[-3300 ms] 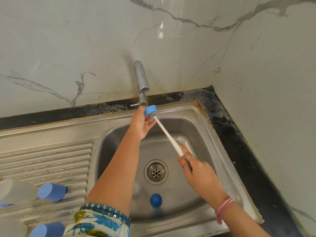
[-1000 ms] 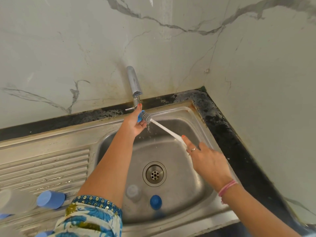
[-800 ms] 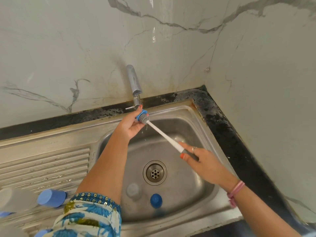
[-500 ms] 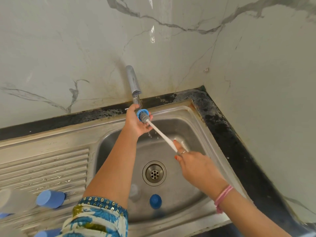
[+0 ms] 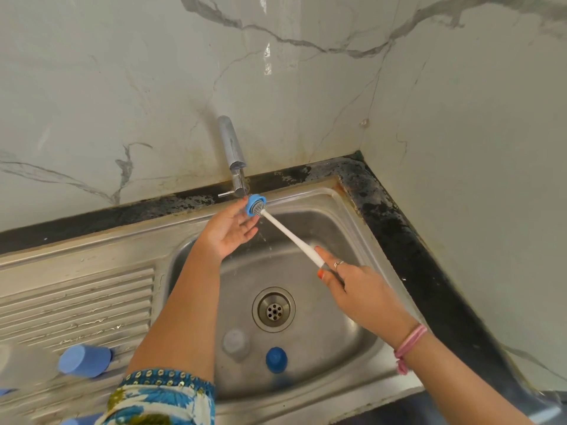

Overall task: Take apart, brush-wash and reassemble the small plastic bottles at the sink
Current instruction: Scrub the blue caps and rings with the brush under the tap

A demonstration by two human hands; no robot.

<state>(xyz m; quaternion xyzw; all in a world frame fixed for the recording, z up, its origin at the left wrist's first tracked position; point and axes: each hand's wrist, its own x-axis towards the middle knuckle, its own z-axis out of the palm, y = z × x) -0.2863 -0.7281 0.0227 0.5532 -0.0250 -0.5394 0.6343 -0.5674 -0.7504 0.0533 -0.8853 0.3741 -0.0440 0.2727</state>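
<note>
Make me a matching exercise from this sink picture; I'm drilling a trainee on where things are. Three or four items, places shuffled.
Things:
1. small blue ring-shaped plastic cap
2. white long-handled bottle brush
3. dark blue round plastic cap
4. clear plastic bottle with light blue cap

Places:
A. lying on the ribbed drainboard
B. pinched in the left hand under the chrome tap
C. on the basin floor near the drain
D. gripped by the right hand

Pairs: 1-B, 2-D, 3-C, 4-A
</note>
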